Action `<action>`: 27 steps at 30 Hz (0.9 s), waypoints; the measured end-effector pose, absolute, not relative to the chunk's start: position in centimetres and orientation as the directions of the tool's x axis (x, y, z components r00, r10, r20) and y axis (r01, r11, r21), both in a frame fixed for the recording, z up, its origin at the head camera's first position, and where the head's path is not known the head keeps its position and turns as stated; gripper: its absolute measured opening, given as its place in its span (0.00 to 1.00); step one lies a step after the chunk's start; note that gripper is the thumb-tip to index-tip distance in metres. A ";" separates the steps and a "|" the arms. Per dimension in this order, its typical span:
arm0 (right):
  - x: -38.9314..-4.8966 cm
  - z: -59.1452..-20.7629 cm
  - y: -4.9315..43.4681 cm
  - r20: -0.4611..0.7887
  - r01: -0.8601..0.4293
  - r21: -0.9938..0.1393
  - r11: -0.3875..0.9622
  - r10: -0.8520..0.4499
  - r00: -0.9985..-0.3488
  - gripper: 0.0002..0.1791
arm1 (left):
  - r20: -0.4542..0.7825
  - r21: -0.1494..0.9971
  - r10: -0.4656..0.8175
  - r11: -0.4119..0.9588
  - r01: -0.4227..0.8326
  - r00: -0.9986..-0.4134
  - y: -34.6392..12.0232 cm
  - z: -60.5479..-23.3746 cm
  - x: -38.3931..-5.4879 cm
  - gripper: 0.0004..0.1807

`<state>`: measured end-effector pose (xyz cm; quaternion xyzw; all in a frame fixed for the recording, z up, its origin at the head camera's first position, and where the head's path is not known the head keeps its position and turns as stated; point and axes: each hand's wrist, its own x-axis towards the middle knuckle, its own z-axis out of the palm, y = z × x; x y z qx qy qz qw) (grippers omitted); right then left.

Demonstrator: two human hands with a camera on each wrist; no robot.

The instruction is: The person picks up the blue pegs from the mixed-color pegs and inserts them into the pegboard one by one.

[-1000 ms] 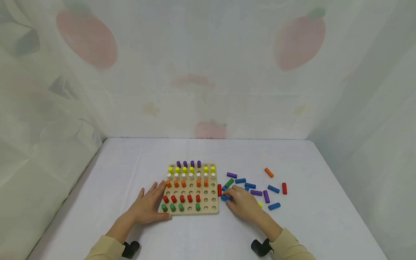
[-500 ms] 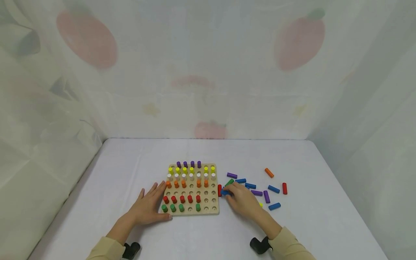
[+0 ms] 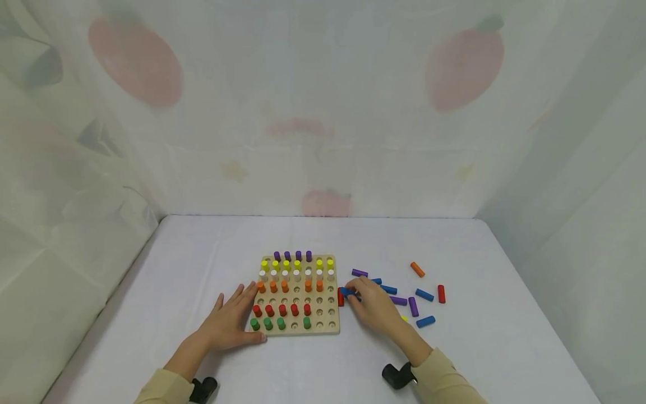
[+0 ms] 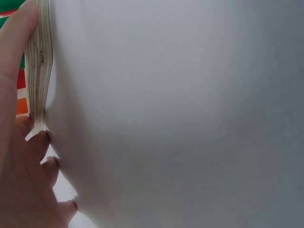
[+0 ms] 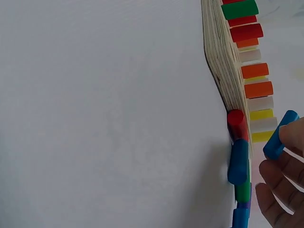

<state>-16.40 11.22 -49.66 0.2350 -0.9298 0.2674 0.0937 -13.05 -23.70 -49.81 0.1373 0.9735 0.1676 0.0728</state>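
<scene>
A wooden pegboard [image 3: 325, 330] lies on the table with rows of purple, yellow, white, orange, red and green pegs standing in it. My left hand [image 3: 228, 324] rests along its left side, fingers straight and spread, thumb at the near left corner. In the left wrist view the fingertips meet the board's layered edge [image 4: 39, 71]. My right hand [image 3: 375, 308] pinches a blue peg [image 5: 285, 124] between thumb and fingers, held raised just right of the board. Below it, a red peg [image 5: 236, 124] lies against the board's right edge, with another blue peg [image 5: 239, 164] beside it.
Loose pegs lie scattered right of the board, among them an orange peg [image 3: 417, 269], a red peg [image 3: 441, 294], a purple peg [image 3: 413, 307] and several blue ones. The right hand covers part of this group. A printed cloth wall [image 3: 323, 168] rises behind the table.
My right hand has picked the blue peg up from beside the board and shifted slightly toward the table's far side, covering the loose green peg. The left hand has stayed in place.
</scene>
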 end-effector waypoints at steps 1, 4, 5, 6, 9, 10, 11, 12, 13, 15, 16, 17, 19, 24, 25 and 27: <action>-16.5 -49.5 11.1 0.293 -0.480 -0.457 0.749 -0.383 -0.876 0.10 | -0.094 0.344 0.292 0.906 0.245 -0.952 -23.7 -49.8 -13.1 0.64; -16.6 -49.1 10.8 0.286 -0.476 -0.466 0.746 -0.382 -0.879 0.09 | -0.091 0.337 0.294 0.908 0.248 -0.952 -23.8 -49.8 -13.1 0.65; -16.7 -48.9 10.7 0.283 -0.476 -0.469 0.744 -0.383 -0.879 0.09 | -0.090 0.337 0.294 0.908 0.249 -0.952 -23.8 -49.8 -13.1 0.65; -16.7 -48.8 10.6 0.282 -0.476 -0.473 0.741 -0.385 -0.879 0.09 | -0.089 0.340 0.294 0.907 0.248 -0.952 -23.8 -49.8 -13.1 0.65; -17.0 -48.5 10.2 0.279 -0.478 -0.493 0.727 -0.388 -0.878 0.10 | -0.085 0.343 0.295 0.905 0.250 -0.952 -23.9 -49.9 -13.1 0.64; -17.1 -48.4 10.0 0.280 -0.481 -0.495 0.724 -0.391 -0.877 0.10 | -0.083 0.345 0.295 0.905 0.250 -0.952 -23.9 -49.9 -13.2 0.64; -17.2 -48.4 9.9 0.284 -0.487 -0.494 0.720 -0.396 -0.873 0.10 | -0.083 0.345 0.296 0.904 0.251 -0.952 -23.9 -49.9 -13.2 0.64; -17.3 -48.3 9.8 0.293 -0.495 -0.499 0.712 -0.399 -0.869 0.10 | -0.083 0.345 0.296 0.904 0.251 -0.952 -23.9 -49.9 -13.2 0.64; -17.4 -48.2 9.6 0.300 -0.502 -0.502 0.704 -0.403 -0.865 0.10 | -0.083 0.345 0.297 0.904 0.253 -0.951 -23.9 -49.9 -13.2 0.64; -17.5 -48.1 9.4 0.312 -0.516 -0.505 0.692 -0.410 -0.857 0.11 | -0.087 0.347 0.299 0.903 0.253 -0.950 -23.9 -49.9 -13.2 0.64; -17.6 -48.0 9.3 0.316 -0.520 -0.511 0.684 -0.413 -0.854 0.11 | -0.088 0.348 0.300 0.903 0.253 -0.950 -23.9 -49.9 -13.2 0.64; -17.6 -48.0 9.1 0.317 -0.523 -0.516 0.679 -0.415 -0.853 0.11 | -0.090 0.349 0.300 0.903 0.252 -0.950 -23.9 -49.9 -13.2 0.64; -17.6 -47.7 8.8 0.314 -0.523 -0.530 0.667 -0.419 -0.852 0.12 | -0.096 0.352 0.300 0.902 0.249 -0.949 -23.9 -49.9 -13.2 0.64; -17.8 -47.4 7.9 0.307 -0.528 -0.545 0.651 -0.431 -0.848 0.15 | -0.107 0.358 0.296 0.902 0.241 -0.949 -23.7 -49.7 -13.1 0.64; -17.9 -47.3 7.7 0.304 -0.529 -0.549 0.647 -0.435 -0.848 0.16 | -0.108 0.360 0.296 0.902 0.240 -0.949 -23.7 -49.7 -13.1 0.64; -17.9 -47.3 7.4 0.295 -0.528 -0.558 0.641 -0.441 -0.848 0.19 | -0.109 0.363 0.296 0.900 0.239 -0.949 -23.7 -49.6 -13.0 0.64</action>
